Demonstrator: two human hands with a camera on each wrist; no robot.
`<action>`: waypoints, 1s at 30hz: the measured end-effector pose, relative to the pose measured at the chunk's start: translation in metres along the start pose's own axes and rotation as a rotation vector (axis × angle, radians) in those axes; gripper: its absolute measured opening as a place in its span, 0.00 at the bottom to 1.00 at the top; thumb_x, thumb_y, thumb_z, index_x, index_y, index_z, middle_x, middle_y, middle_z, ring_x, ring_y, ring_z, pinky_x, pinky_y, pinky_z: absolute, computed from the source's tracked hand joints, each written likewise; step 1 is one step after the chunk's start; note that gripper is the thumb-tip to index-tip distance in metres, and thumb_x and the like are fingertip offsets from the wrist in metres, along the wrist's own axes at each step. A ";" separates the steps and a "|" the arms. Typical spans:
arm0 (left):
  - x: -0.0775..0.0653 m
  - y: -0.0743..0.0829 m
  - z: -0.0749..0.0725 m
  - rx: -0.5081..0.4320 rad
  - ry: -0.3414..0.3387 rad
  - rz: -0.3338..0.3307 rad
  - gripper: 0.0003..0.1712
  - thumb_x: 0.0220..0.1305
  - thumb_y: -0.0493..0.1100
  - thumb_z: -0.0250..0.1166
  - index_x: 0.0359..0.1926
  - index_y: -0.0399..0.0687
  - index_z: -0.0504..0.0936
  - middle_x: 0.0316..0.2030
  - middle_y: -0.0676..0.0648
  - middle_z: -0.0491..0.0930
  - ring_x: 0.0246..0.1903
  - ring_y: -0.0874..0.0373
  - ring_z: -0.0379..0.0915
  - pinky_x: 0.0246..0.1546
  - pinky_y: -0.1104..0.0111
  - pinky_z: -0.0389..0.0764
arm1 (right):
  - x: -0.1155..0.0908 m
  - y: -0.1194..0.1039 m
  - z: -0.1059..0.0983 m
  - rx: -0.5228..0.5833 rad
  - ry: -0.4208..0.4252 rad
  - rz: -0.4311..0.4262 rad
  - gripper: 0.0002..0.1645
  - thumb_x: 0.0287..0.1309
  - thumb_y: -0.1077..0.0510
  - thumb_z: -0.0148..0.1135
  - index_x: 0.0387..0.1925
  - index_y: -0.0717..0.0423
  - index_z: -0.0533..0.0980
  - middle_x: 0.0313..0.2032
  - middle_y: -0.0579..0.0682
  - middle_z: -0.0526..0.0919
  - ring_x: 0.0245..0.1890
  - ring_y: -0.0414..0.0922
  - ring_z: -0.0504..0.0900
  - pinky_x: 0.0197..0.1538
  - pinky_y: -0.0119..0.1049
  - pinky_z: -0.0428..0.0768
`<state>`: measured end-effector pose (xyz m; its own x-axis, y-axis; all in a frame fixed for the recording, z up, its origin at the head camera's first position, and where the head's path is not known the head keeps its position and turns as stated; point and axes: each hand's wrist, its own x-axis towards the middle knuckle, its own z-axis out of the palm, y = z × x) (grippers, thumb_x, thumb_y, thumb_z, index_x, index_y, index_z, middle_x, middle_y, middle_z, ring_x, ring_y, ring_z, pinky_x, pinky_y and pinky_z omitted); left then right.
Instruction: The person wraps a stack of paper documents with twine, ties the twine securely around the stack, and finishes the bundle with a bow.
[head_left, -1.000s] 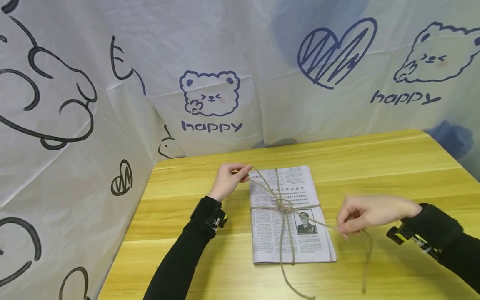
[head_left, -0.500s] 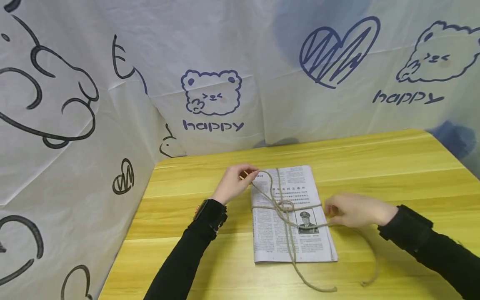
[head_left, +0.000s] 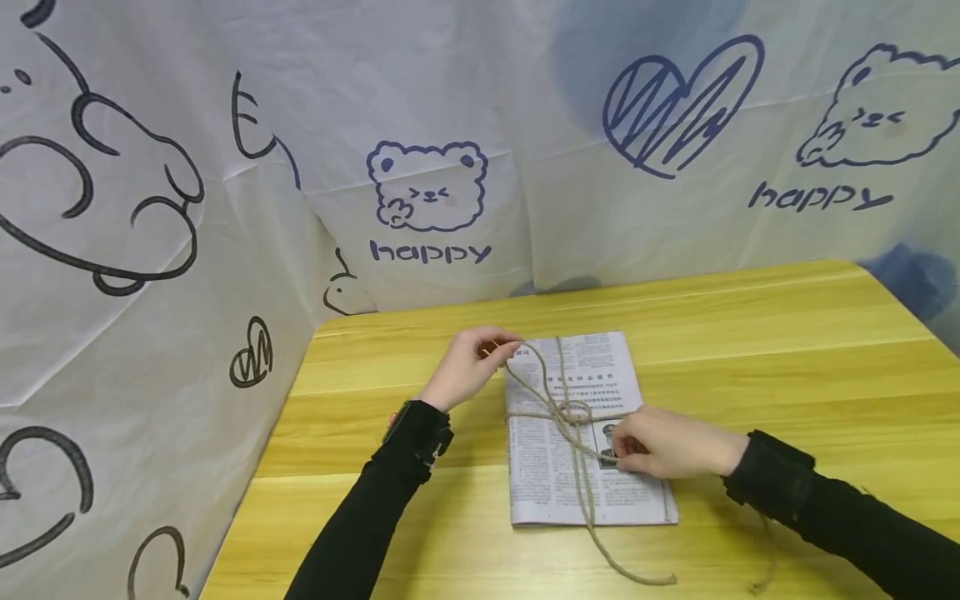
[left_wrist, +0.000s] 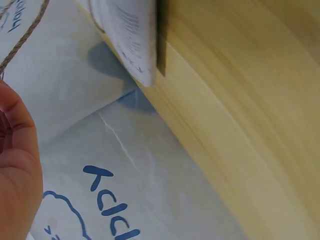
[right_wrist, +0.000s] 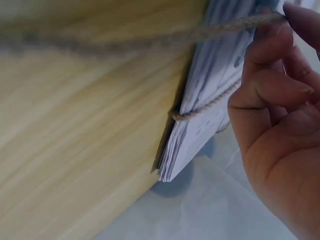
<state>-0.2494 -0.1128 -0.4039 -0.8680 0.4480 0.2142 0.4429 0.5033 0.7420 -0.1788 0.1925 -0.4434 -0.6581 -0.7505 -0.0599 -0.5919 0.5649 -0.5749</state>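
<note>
A folded stack of newspapers point(head_left: 536, 483) lies on the table, wrapped crosswise with brown twine point(head_left: 587, 492). Loops of the twine cross near the stack's middle. At the upper left corner my left hand point(head_left: 467, 367) pinches a bight of twine between thumb and fingers, held up off the paper. My right hand point(head_left: 675, 443) pinches another strand over the right half, partly covering a printed portrait point(head_left: 608, 433). In the right wrist view, the twine point(right_wrist: 215, 32) runs from the fingertips across to the left, and the newspaper stack point(right_wrist: 197, 125) stands behind the hand.
The yellow wood-grain table point(head_left: 375, 500) extends around the stack. One loose twine end curls past the stack's lower edge; another tail hangs below the right wrist. A white cloth with drawings point(head_left: 427, 192) encloses the back and left sides.
My right hand has moved left, from beside the stack to over it, still pinching its strand. My left hand has shifted slightly right, and the twine between the hands has slackened into curves.
</note>
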 end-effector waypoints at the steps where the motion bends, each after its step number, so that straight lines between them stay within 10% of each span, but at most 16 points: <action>1: -0.001 0.000 -0.001 -0.031 0.006 -0.002 0.13 0.75 0.44 0.59 0.51 0.45 0.86 0.42 0.42 0.86 0.37 0.44 0.80 0.36 0.70 0.77 | 0.001 0.000 -0.001 0.022 0.010 -0.006 0.12 0.63 0.58 0.67 0.24 0.46 0.77 0.20 0.35 0.72 0.20 0.28 0.65 0.27 0.25 0.68; 8: -0.009 0.001 -0.001 -0.166 0.010 0.015 0.12 0.74 0.41 0.60 0.51 0.43 0.86 0.42 0.38 0.85 0.36 0.50 0.80 0.40 0.67 0.80 | 0.019 0.004 -0.010 0.111 0.135 0.001 0.03 0.67 0.59 0.65 0.37 0.55 0.80 0.22 0.41 0.76 0.20 0.31 0.67 0.28 0.28 0.70; 15: -0.009 0.008 0.003 -0.230 -0.003 0.047 0.12 0.74 0.38 0.60 0.50 0.38 0.85 0.41 0.36 0.85 0.35 0.47 0.79 0.39 0.67 0.81 | 0.036 0.016 -0.011 0.151 0.215 0.059 0.25 0.64 0.59 0.67 0.58 0.66 0.72 0.23 0.42 0.76 0.20 0.33 0.71 0.32 0.30 0.73; 30: -0.007 0.015 0.008 -0.288 -0.025 0.056 0.11 0.74 0.37 0.60 0.49 0.36 0.85 0.39 0.33 0.83 0.36 0.40 0.79 0.38 0.70 0.80 | 0.054 0.026 -0.010 0.127 0.146 0.091 0.22 0.64 0.55 0.68 0.54 0.64 0.80 0.17 0.40 0.73 0.16 0.33 0.66 0.33 0.28 0.70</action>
<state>-0.2348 -0.1028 -0.3990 -0.8365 0.4893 0.2466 0.4047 0.2482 0.8801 -0.2345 0.1698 -0.4535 -0.7720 -0.6356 -0.0027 -0.4696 0.5732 -0.6715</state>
